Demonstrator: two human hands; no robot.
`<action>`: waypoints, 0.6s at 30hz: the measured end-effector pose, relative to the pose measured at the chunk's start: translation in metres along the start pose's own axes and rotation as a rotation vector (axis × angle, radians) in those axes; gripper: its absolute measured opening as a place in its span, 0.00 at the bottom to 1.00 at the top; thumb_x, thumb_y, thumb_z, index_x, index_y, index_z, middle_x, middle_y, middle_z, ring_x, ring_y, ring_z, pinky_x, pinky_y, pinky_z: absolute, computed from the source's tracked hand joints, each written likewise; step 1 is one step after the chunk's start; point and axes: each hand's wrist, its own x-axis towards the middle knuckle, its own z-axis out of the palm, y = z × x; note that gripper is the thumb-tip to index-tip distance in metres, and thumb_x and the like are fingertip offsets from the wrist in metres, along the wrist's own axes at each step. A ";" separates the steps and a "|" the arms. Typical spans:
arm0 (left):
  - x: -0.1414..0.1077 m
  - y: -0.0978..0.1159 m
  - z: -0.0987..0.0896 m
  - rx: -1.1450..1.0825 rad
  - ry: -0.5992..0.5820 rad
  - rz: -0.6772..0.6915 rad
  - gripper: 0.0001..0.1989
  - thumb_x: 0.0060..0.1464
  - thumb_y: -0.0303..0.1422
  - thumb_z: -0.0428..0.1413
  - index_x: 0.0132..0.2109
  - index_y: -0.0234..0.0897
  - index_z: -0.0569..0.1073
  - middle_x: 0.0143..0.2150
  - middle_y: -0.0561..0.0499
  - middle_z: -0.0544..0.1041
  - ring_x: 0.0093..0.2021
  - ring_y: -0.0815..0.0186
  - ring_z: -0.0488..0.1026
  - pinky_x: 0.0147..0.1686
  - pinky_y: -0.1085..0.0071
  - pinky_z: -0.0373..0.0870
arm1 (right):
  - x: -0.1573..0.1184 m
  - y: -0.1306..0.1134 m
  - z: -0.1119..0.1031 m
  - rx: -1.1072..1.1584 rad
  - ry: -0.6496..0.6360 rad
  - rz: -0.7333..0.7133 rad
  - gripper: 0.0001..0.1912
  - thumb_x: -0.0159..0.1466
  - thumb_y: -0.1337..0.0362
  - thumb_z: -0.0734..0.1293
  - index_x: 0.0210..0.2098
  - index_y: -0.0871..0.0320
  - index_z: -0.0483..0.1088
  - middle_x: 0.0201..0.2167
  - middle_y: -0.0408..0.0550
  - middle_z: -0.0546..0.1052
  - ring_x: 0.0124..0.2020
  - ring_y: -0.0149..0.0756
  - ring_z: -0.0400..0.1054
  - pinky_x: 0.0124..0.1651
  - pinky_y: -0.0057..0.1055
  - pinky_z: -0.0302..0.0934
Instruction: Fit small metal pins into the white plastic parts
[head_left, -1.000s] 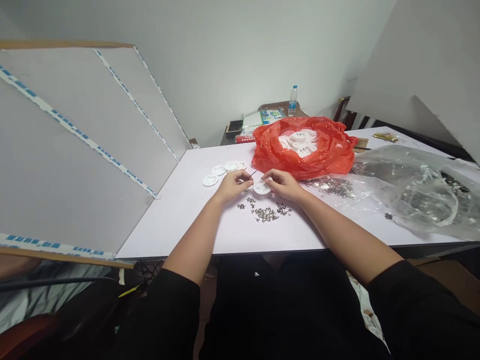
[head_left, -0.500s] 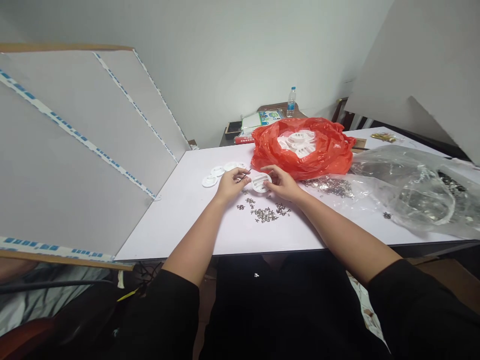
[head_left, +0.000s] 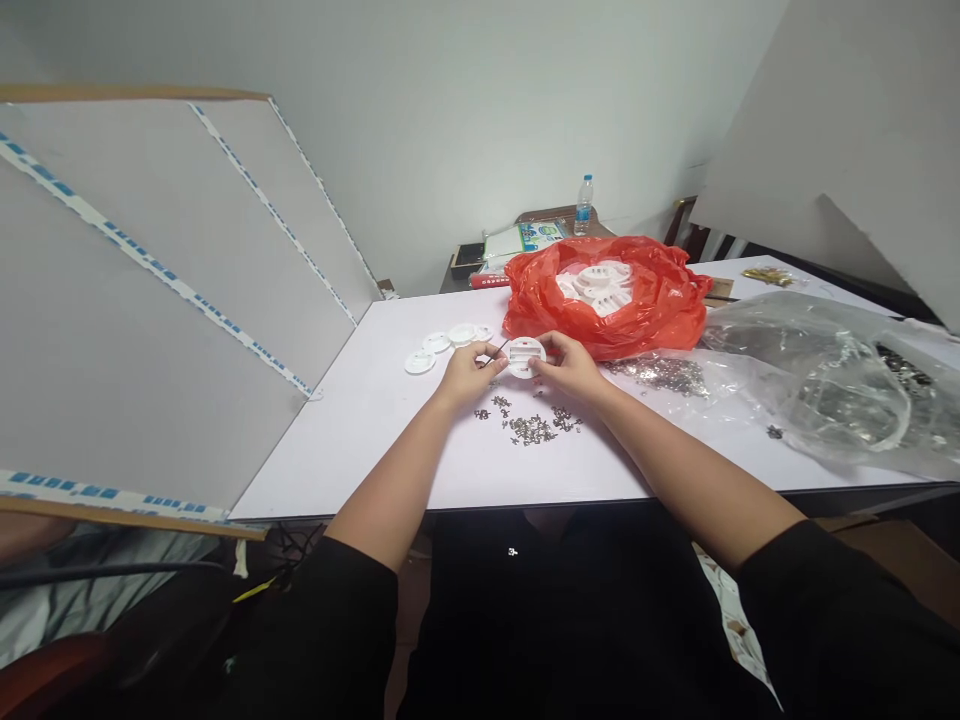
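White round casing [head_left: 527, 357], head view: held up betw. both hands over white tabletop [head_left: 315, 460], approx. mid-table, just in front of red plastic bag [head_left: 671, 325]. Slotted, recessed side faces wearer; small reddish spot nr top edge.

R hand [head_left: 570, 368]: grips casing at its R side, thumb on the slotted face, other fingers round the far edge. L hand [head_left: 466, 376]: thumb + fingertips pinched narrow on thin dark rod [head_left: 498, 350], which slants up twd casing. L fingertips right by casing's L edge; can't tell if rod tip touches it.

Below hands, on table: loose pile of small metal pcs [head_left: 532, 430], w/ smaller clusters around it, L and R. Beyond L hand: several white discs [head_left: 420, 362], laid in a rough row, some overlapping.

Red bag open at top, more white round parts [head_left: 600, 285] inside. R of it: clear bag [head_left: 664, 375] w/ lots of small metal bits, next to larger crumpled clear bag [head_left: 817, 390]. Far R corner: small packet of gold-coloured pcs [head_left: 769, 275].

Behind table: water bottle [head_left: 583, 207], blue cap, standing upright; printed packs [head_left: 541, 236] nr it. Grey partition [head_left: 112, 300] w/ blue-white tape strips along L side. One small shiny pc [head_left: 513, 552] on wearer's dark clothing.
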 end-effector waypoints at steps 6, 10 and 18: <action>0.002 -0.007 0.002 0.210 0.075 0.080 0.12 0.52 0.40 0.62 0.36 0.35 0.77 0.38 0.48 0.77 0.30 0.69 0.64 0.34 0.68 0.61 | -0.001 0.004 0.000 0.004 -0.034 -0.037 0.27 0.53 0.54 0.72 0.45 0.64 0.65 0.38 0.49 0.74 0.31 0.25 0.68 0.30 0.19 0.60; 0.001 -0.006 0.002 0.291 0.096 0.131 0.10 0.54 0.38 0.60 0.35 0.35 0.76 0.39 0.48 0.77 0.35 0.66 0.68 0.37 0.68 0.62 | -0.001 0.006 0.000 0.017 -0.042 -0.046 0.29 0.52 0.51 0.74 0.44 0.63 0.65 0.33 0.48 0.73 0.32 0.26 0.67 0.30 0.20 0.60; 0.000 -0.005 0.010 0.253 0.148 0.102 0.08 0.55 0.36 0.58 0.35 0.35 0.73 0.36 0.50 0.76 0.31 0.69 0.66 0.35 0.70 0.62 | -0.002 0.002 0.005 0.129 -0.096 -0.013 0.36 0.47 0.44 0.77 0.40 0.62 0.59 0.28 0.44 0.71 0.27 0.25 0.65 0.28 0.20 0.58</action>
